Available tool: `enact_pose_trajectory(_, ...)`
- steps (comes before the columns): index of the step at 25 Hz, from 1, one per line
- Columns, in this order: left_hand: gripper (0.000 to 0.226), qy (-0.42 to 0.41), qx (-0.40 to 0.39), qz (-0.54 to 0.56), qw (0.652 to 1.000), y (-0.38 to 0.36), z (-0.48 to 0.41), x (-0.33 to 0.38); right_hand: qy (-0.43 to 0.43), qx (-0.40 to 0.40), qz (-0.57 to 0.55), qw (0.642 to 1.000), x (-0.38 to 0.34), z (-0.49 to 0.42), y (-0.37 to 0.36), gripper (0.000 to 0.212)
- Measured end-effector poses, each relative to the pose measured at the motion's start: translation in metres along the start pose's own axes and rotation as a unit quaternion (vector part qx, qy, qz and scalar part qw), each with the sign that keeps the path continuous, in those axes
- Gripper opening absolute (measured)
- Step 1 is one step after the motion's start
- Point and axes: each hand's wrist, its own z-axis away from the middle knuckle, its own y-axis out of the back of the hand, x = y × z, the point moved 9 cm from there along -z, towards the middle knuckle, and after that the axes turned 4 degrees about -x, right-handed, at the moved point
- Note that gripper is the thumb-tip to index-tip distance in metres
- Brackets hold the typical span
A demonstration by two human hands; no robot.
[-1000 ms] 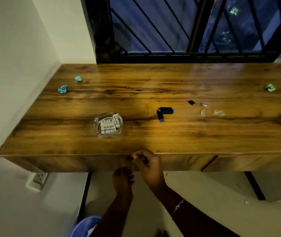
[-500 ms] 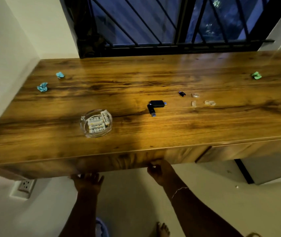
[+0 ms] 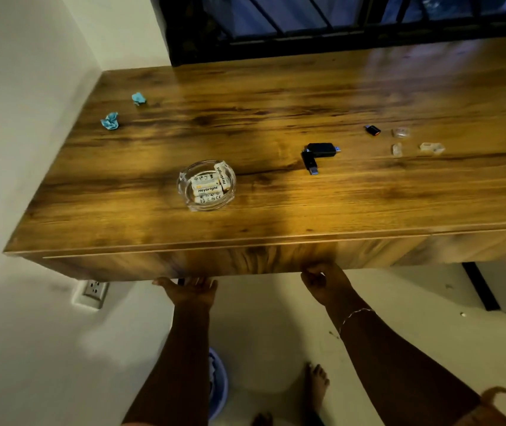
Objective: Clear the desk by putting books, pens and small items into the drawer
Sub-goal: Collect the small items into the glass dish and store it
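Under the wooden desk top [image 3: 245,87], the left drawer front [image 3: 245,261] looks shut. My left hand [image 3: 188,292] reaches up under its lower edge, fingertips hidden. My right hand [image 3: 322,279] curls its fingers on the same edge, further right. On the desk stand a glass dish [image 3: 184,192] holding several white batteries [image 3: 208,189], two black USB sticks [image 3: 319,153], a small black adapter [image 3: 372,130] and clear plastic bits [image 3: 431,147]. Two crumpled blue papers [image 3: 110,121] lie at the far left.
A second drawer front [image 3: 476,244] sits to the right. The wall runs along the desk's left end, with a socket [image 3: 93,292] below. A blue bucket [image 3: 219,385] and my bare foot [image 3: 316,385] are on the floor. A barred window [image 3: 307,26] backs the desk.
Both hands have spread apart along the drawer's lower edge, the left moving left and up to it. My view has shifted closer and to the left.
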Motion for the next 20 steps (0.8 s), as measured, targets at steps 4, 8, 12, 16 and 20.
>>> enact_pose_trajectory(4,0.099,0.004,0.017,0.010,1.000,0.020,0.013,-0.006,0.002,0.008,-0.008,1.000,0.013,0.017,0.012,0.022)
enact_pose_trajectory(8,0.096,0.013,0.024,0.013,1.000,0.042,0.038,-0.009,-0.009,0.035,-0.008,0.999,0.030,0.040,0.033,0.022)
enact_pose_trajectory(12,0.090,0.014,0.034,0.020,0.999,0.067,0.065,-0.014,-0.016,0.048,-0.004,0.999,0.050,0.063,0.056,0.019)
enact_pose_trajectory(16,0.087,0.014,0.048,0.036,0.998,0.084,0.100,-0.020,-0.039,0.050,-0.005,0.998,0.068,0.084,0.078,0.019)
enact_pose_trajectory(20,0.088,0.015,0.069,0.039,0.997,0.110,0.125,-0.024,-0.049,0.034,-0.004,0.998,0.082,0.108,0.092,0.021)
